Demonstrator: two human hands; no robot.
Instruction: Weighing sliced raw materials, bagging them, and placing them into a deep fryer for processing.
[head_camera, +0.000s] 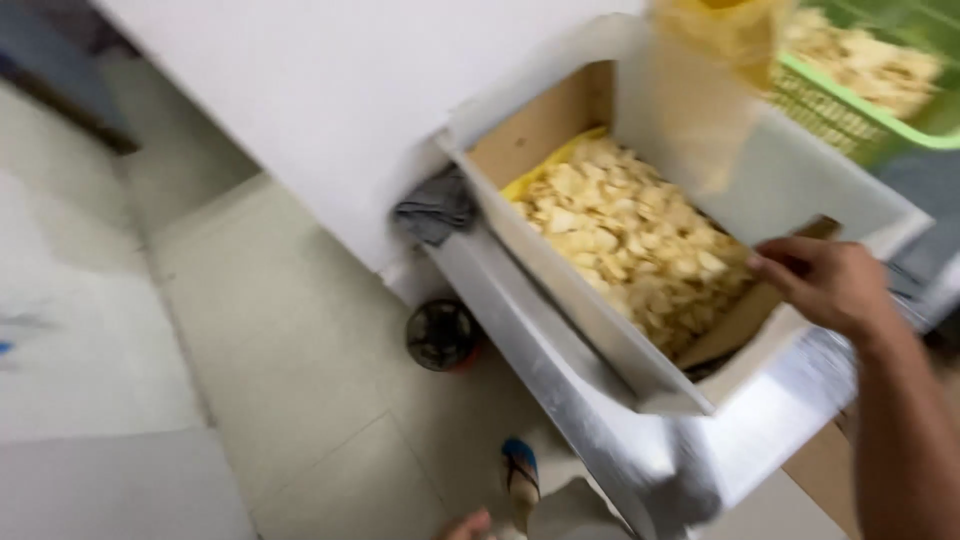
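A white-sided box (560, 265) with a brown cardboard inside sits tilted on a steel table edge (560, 390). It holds a heap of pale yellow chips (630, 240). My right hand (825, 280) reaches in from the right, its fingers curled on a brown cardboard flap (735, 320) at the box's right end. Only the fingertips of my left hand (465, 524) show at the bottom edge, low over the floor and touching nothing I can see. A blurred yellowish bag (715, 60) hangs above the box's far side.
A green basket (850, 120) with more chips stands at the top right. A grey cloth (435, 205) hangs by the box's left corner. On the tiled floor lie a round dark object (440, 335) and my foot in a blue sandal (520, 475). A white wall (330, 90) rises behind.
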